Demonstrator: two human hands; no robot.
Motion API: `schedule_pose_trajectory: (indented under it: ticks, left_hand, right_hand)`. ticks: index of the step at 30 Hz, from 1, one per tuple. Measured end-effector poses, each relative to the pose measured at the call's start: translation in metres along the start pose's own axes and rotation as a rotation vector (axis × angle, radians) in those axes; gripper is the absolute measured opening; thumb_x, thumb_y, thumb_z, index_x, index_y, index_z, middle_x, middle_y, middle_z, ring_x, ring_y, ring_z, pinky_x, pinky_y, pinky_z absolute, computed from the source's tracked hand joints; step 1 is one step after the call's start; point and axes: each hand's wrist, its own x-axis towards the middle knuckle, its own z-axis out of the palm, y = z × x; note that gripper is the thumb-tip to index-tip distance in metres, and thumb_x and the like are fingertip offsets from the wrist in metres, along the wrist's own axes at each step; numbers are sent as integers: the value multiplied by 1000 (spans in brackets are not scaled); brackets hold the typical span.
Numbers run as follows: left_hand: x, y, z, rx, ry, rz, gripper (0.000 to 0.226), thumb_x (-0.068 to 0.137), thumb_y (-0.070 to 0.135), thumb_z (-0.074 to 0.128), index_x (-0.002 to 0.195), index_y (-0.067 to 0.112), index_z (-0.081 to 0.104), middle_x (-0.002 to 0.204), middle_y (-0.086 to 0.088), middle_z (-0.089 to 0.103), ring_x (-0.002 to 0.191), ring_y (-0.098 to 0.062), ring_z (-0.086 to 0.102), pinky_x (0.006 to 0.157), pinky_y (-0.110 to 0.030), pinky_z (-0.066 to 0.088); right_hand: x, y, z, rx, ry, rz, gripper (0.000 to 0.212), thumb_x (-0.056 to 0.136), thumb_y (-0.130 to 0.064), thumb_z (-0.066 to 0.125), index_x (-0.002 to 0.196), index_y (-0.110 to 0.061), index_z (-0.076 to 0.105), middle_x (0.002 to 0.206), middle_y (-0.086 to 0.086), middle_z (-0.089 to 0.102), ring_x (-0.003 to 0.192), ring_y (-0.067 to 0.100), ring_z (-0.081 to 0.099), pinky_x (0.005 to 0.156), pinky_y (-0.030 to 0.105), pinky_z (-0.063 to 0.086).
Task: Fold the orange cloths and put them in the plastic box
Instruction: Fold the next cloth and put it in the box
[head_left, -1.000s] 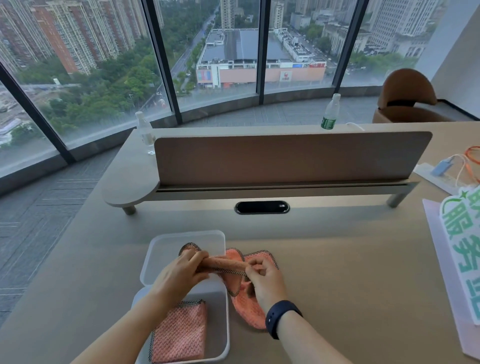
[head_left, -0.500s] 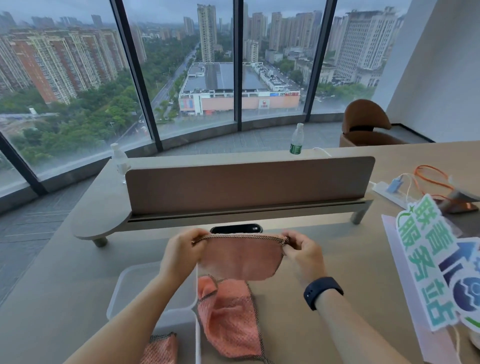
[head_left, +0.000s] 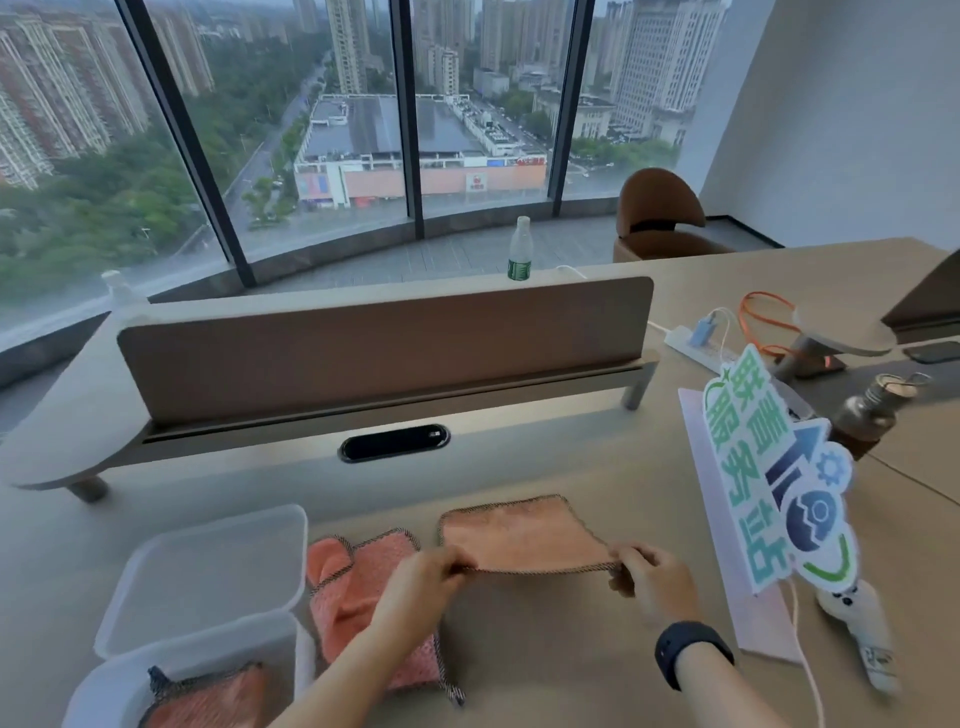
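Single head-worn wide-angle view, set above the near edge of the desk (head_left: 545, 675), facing forward and down. Both forearms enter from the bottom edge, close to the lens. The far field takes in the divider panel (head_left: 384, 348) and windows (head_left: 311, 130).

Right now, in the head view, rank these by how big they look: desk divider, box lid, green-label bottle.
1. Desk divider, by far the largest.
2. Box lid.
3. Green-label bottle, though it stands farthest away.
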Motion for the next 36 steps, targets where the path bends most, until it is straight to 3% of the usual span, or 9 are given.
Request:
schedule_pose_trajectory:
  ticks: [3, 8, 14, 21, 25, 28, 31, 34, 36]
  left_hand:
    - [-13, -21, 35, 91, -188, -73, 13, 81, 21, 64, 82, 34, 67, 73, 23, 59, 84, -5, 61, 73, -18, 45]
    - [-22, -42, 64, 115, -316, -140, 25, 79, 23, 65, 62, 36, 53, 72, 19, 59, 82, -5, 60, 61, -6, 36]
    - [8, -31, 52, 38, -169, -206, 21, 78, 22, 66, 60, 29, 57, 64, 7, 64, 66, -5, 58, 65, -24, 45]
    - [66, -25, 40, -24, 54, -317, 11, 85, 22, 62, 75, 24, 66, 68, 8, 65, 66, -5, 58, 57, -21, 40]
    - [86, -37, 45, 5, 68, -364, 21, 87, 24, 58, 66, 24, 58, 62, 8, 61, 63, -11, 57, 54, -23, 38]
    - [93, -45, 51, 29, 85, -385, 22, 86, 25, 59, 65, 22, 58, 65, 4, 63, 70, -18, 61, 63, -28, 47]
    - [97, -50, 57, 26, 92, -387, 6, 85, 25, 60, 82, 24, 65, 82, 3, 69, 80, -17, 65, 69, -29, 51]
    - [95, -53, 65, 130, 129, -354, 34, 84, 23, 61, 117, 23, 57, 113, 2, 59, 98, -15, 57, 69, -27, 44]
    - [92, -52, 67, 273, 136, -257, 44, 83, 17, 59, 126, 26, 51, 122, 1, 49, 108, -17, 48, 75, -29, 46]
  right_hand:
    - [-2, 46, -11, -149, -47, 174, 25, 84, -13, 60, 64, -4, 72, 57, 12, 67, 52, 23, 59, 59, 33, 47]
    - [-5, 77, -16, -254, -110, 341, 27, 85, -11, 55, 62, -6, 68, 50, 8, 63, 45, 21, 56, 44, 22, 40]
    - [20, 34, -7, -206, -69, 329, 23, 81, -10, 53, 61, -5, 64, 53, 11, 64, 38, 20, 51, 39, 19, 36]
    - [80, -9, 34, -80, -69, 314, 21, 80, -18, 51, 77, -4, 67, 63, 11, 70, 39, 22, 50, 40, 22, 32]
    - [102, -5, 52, -116, -85, 332, 21, 79, -20, 53, 76, -6, 68, 70, 13, 72, 43, 25, 56, 40, 25, 35]
    - [110, 4, 60, -157, -75, 351, 23, 80, -23, 55, 72, -7, 68, 56, 9, 67, 44, 24, 55, 44, 29, 39]
    - [109, 12, 66, -122, -88, 321, 21, 87, -29, 53, 95, -13, 65, 81, 6, 74, 52, 19, 56, 41, 24, 40]
    - [96, 14, 65, -189, -58, 150, 28, 87, -25, 52, 113, -34, 51, 88, 4, 70, 64, 16, 60, 54, 28, 48]
    - [83, 14, 63, -275, -30, 28, 27, 87, -21, 51, 111, -32, 51, 86, 1, 64, 70, 15, 60, 58, 28, 46]
